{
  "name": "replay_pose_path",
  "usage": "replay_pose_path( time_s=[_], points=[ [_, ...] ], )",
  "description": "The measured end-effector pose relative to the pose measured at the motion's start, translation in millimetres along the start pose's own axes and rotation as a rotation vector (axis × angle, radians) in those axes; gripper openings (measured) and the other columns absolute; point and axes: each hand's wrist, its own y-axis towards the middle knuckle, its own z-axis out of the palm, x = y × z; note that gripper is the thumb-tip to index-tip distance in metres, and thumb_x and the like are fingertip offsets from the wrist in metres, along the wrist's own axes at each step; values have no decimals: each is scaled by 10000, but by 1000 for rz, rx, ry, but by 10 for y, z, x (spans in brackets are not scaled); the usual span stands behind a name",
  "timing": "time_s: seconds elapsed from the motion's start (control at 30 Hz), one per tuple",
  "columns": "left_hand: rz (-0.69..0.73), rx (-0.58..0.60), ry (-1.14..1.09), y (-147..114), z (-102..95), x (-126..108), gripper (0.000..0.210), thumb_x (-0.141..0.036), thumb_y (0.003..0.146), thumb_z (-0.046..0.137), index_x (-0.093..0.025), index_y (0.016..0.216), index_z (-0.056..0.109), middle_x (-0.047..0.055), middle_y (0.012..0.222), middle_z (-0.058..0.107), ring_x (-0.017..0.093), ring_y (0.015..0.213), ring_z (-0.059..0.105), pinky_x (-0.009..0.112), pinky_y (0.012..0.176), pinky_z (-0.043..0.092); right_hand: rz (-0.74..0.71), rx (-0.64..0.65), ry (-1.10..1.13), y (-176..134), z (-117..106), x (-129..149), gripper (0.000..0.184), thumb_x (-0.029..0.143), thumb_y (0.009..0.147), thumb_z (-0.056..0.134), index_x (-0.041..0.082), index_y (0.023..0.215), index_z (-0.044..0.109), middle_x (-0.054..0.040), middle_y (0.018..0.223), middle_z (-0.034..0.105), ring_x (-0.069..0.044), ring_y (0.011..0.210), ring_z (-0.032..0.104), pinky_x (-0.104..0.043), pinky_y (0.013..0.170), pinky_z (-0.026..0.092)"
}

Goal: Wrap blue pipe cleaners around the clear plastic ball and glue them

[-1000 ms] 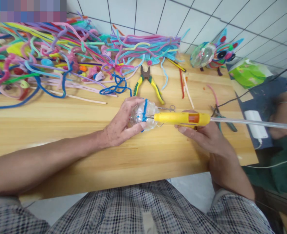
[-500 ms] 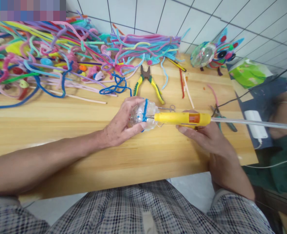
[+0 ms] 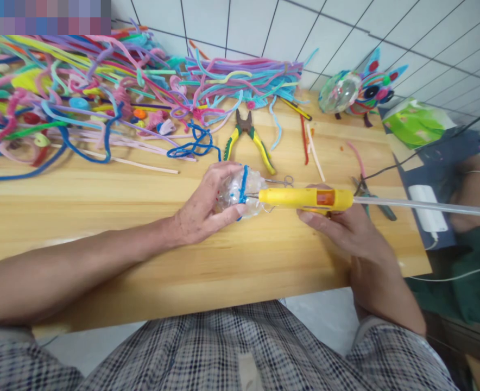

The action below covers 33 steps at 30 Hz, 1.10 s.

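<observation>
Sitting between left fingers (image 3: 219, 169), clear plastic piece (image 3: 234, 190)

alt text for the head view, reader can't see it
A person's right hand holds a yellow glue gun pointed at a blue strip across a clear plastic object in the left hand. Yellow-green pliers and colorful pipe cleaners lie beyond on the wooden table.

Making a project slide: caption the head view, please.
Left hand holds a clear plastic piece; right hand points a yellow glue gun at its blue band.
</observation>
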Motion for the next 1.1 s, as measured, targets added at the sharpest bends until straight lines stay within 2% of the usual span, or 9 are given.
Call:
replay_pose_path(
  time_s=[0.3,0.5,0.87,1.1],
  points=[
    [8,1,1,2,3,3,695,-449,1072,724,-333,1673,395,157,1633,521,371,1569,513,647,1349,453,1,-2,-19,13,-5,3,319,555,1064,710,262,940,730,-22,906,698,-200,756,616,-353,701,534],
    [10,12,11,4,-4,0,704,-450,1076,711,-371,1686,367,151,1630,513,378,1563,506,676,1337,458,12,-10,-21,4,-6,-13,340,621,1043,718,291,964,731,-15,882,694,-208,736,615,-372,691,552],
    [-12,13,-13,8,-10,-11,691,-461,1079,707,-405,1683,377,135,1631,518,375,1550,506,708,1337,456,-1,-17,-29,-3,-17,-14,325,599,1052,712,290,950,712,-19,882,680,-217,746,622,-388,706,548],
    [-70,-3,-61,3,-7,-40,642,-465,1078,711,-383,1651,434,127,1623,539,366,1540,532,687,1343,452,10,-12,-30,-10,-12,-35,312,578,1049,729,276,971,741,-32,969,737,-212,801,661,-371,742,571]
  ],
)
